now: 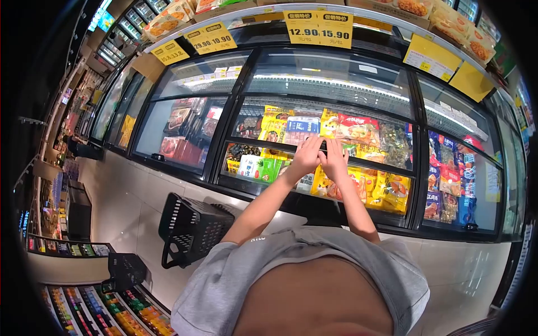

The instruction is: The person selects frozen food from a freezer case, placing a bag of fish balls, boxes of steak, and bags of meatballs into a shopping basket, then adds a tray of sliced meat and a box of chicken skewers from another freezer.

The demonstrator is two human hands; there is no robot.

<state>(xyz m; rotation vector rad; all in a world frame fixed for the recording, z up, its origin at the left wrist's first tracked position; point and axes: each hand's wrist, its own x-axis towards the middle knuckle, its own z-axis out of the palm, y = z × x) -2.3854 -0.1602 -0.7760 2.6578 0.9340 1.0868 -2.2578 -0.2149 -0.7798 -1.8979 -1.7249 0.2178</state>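
Both of my hands are side by side on the dark handle and edge of a sliding glass lid (pixel 280 151) of the middle freezer. My left hand (pixel 307 157) and my right hand (pixel 335 158) touch at the thumbs, with their fingers bent over the edge. Under the glass around them lie a blue-and-white pack (pixel 302 127), a red pack (pixel 357 130), a green-and-white bag (pixel 260 168) and several yellow bags (pixel 390 190).
A black shopping basket (pixel 197 229) stands on the floor at my left. Yellow price signs (pixel 319 29) hang above the freezer. More freezer sections (pixel 182 134) adjoin on both sides. A dark bin-like object (pixel 126 270) is at the lower left.
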